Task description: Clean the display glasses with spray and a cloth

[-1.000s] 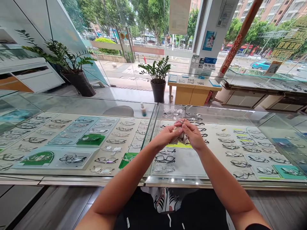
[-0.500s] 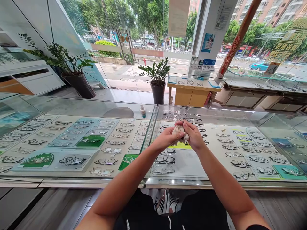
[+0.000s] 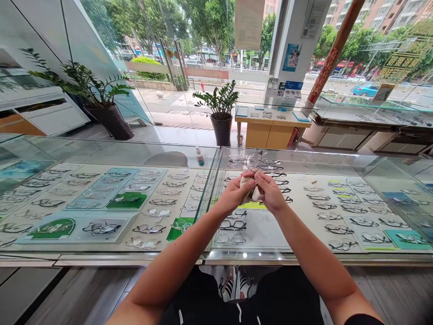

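My left hand (image 3: 234,194) and my right hand (image 3: 271,192) meet above the glass display counter (image 3: 111,151). Both are closed around a pale cleaning cloth (image 3: 252,193) and a thin-framed pair of glasses (image 3: 254,160), whose lens sticks up above my fingertips. The left hand pinches the cloth against the frame. The right hand grips the frame from the other side. Much of the glasses is hidden by the cloth and fingers.
Rows of eyeglasses (image 3: 152,201) lie under the glass on trays. A small spray bottle (image 3: 200,156) stands on the counter top. Two potted plants (image 3: 221,110) stand on the floor behind, with another display table (image 3: 274,124) farther back.
My hands stay together on the cloth and glasses. They have shifted slightly, and the cloth bunches a little differently between the fingers.
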`<state>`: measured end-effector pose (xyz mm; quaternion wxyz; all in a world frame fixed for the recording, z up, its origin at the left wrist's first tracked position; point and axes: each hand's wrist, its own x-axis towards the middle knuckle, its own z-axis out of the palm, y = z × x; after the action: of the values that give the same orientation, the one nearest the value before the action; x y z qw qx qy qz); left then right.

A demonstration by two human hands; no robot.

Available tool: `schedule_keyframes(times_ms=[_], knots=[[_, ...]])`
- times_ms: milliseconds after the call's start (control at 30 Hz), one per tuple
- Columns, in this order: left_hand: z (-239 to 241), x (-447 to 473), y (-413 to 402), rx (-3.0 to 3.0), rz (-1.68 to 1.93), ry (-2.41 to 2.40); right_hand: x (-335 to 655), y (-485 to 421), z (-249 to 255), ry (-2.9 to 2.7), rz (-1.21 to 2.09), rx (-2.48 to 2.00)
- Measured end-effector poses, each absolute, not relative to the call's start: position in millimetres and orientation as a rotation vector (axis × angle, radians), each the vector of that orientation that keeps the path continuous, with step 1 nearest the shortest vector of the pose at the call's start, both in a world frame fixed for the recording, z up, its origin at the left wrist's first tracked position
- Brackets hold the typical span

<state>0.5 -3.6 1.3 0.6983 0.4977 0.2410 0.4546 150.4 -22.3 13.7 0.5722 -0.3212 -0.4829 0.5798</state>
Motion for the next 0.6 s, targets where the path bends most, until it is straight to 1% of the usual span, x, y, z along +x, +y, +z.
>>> schedule_keyframes(times_ms=[167,400,600], knots=[[-3,-2,1,1.201,1.056,0.552,151,-21,15,-1.135,1.35,-0.718],[7,-15,-2,1.192,0.809,0.413,155,-20,14,-1.045,1.346,-0.734],[10,-8,-10,1.157,0.911,0.5,151,-22,14,-1.049,1.361,-0.783]])
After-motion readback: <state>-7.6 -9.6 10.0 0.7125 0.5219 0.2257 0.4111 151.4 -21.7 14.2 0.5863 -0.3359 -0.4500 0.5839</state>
